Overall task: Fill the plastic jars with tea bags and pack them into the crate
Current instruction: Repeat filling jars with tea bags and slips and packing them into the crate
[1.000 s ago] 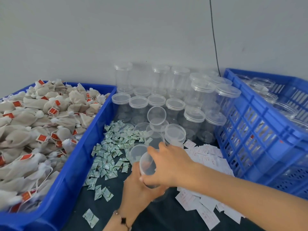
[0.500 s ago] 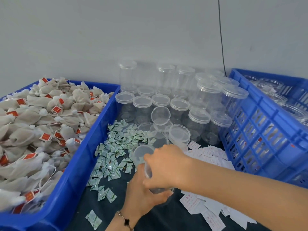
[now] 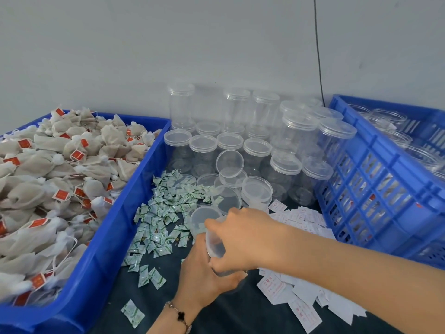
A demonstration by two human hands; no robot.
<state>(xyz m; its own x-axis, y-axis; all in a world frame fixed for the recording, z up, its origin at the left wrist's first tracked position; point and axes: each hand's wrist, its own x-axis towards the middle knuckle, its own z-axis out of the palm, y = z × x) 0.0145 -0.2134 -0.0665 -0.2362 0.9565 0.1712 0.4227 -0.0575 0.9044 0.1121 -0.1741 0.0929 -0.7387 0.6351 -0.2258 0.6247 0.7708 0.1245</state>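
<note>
Both hands meet over one clear plastic jar [image 3: 215, 247] low in the middle of the counter [image 3: 240, 312]. The left hand [image 3: 204, 273] cups it from below with fingers curled round its body, probably to steady it, while the right hand [image 3: 243, 239] arches over the mouth, thumb and fingers clamped on the rim. The hold suggests a lid being worked off or the jar being readied for filling, though which cannot be told. A loose lid [image 3: 204, 216] lies just beyond the jar. The jar is thin, smooth and transparent, with a round mouth, and looks empty. The tea bags [image 3: 72, 169] are heaped in the blue tray [image 3: 101, 249] at left, within easy reach of the left hand; they are soft, crumpled beige pouches with white strings and small red tags. Between tray and jar lies a scatter of small green-and-white sachets [image 3: 159, 222], glossy and pillow-shaped, and to the right flat white paper slips [image 3: 298, 297] printed in red. Capped jars [image 3: 240, 131] stand stacked against the wall behind. The slatted blue crate [image 3: 375, 189] at right already holds several jars.
</note>
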